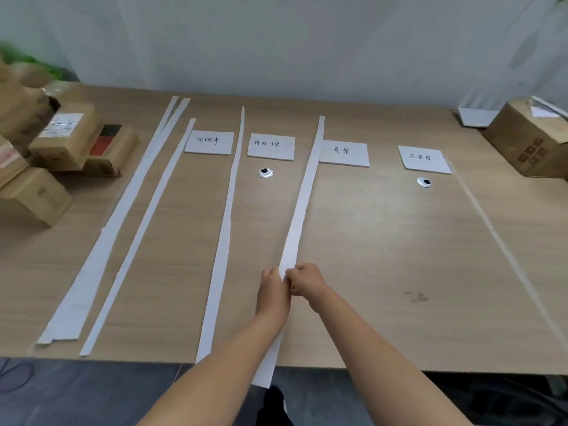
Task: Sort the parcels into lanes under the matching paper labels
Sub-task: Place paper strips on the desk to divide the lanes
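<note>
Fingers of our left hand (272,290) and right hand (305,282) curl and pinch the white paper strip (302,204); parcels (64,139) sit at ten o'clock.

Two arms are picked up here: the left forearm (215,364) and right forearm (368,348) are seen bare to the frame's edge, and the left hand (272,290) and right hand (305,282) are uncovered too.
</note>
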`<state>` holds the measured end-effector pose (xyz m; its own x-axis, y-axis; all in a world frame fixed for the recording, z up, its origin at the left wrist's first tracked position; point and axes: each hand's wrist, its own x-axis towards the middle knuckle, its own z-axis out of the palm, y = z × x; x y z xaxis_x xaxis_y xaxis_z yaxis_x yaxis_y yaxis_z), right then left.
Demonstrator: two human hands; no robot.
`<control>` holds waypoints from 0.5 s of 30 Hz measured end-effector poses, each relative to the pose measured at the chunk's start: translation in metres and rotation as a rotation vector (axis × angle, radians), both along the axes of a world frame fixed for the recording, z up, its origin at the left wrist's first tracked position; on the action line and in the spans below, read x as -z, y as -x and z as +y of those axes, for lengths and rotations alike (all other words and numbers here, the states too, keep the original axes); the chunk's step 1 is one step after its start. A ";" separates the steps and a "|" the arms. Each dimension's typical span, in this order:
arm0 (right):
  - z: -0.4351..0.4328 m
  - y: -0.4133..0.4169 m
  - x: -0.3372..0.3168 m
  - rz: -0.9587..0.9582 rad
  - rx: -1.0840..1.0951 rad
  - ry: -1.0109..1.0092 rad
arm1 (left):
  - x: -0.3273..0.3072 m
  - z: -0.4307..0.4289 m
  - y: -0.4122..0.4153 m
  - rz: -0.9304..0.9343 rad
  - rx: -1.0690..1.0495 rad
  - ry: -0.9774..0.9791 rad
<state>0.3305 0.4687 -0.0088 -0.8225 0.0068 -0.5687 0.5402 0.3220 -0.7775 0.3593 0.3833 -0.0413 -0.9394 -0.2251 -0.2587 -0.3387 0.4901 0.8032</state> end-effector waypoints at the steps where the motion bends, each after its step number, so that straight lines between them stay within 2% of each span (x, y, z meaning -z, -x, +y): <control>1: 0.005 0.005 0.006 -0.013 0.002 -0.003 | 0.007 0.005 0.004 -0.017 -0.008 -0.011; 5: 0.023 0.021 0.037 -0.085 -0.008 -0.054 | 0.028 0.024 0.018 -0.103 -0.003 0.007; 10: 0.044 0.028 0.058 -0.067 -0.030 -0.189 | 0.048 0.042 0.021 -0.166 0.045 0.056; 15: 0.061 0.037 0.067 -0.030 -0.034 -0.177 | 0.054 0.052 0.035 -0.056 0.174 0.324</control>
